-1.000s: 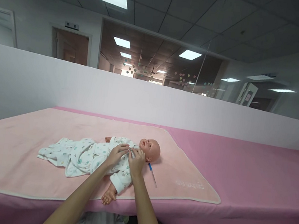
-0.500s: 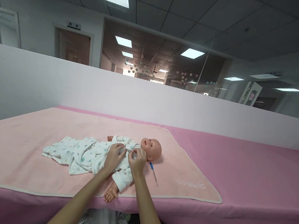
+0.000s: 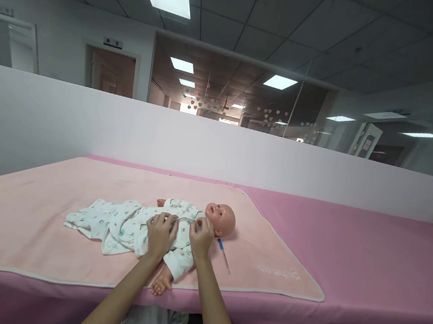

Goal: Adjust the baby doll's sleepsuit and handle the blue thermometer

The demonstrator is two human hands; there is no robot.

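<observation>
A baby doll (image 3: 220,218) lies on its back on a pale pink blanket (image 3: 34,212), head to the right. It wears a white patterned baby garment (image 3: 120,224) whose loose legs trail to the left. My left hand (image 3: 159,234) pinches the garment's front at the doll's chest. My right hand (image 3: 202,237) grips the cloth near the doll's neck, just below its chin. One bare doll hand (image 3: 162,283) sticks out of the sleeve towards me, near the blanket's front edge.
A blue-tipped thermometer or pen (image 3: 224,253) lies on the blanket right of the doll's head. The blanket sits on a long pink-covered table (image 3: 367,256). A low white partition (image 3: 86,123) runs behind the table, with glass walls beyond.
Both hands stay on the garment at the doll's chest; my left hand has shifted slightly left, away from the right one. The view has drifted a little.
</observation>
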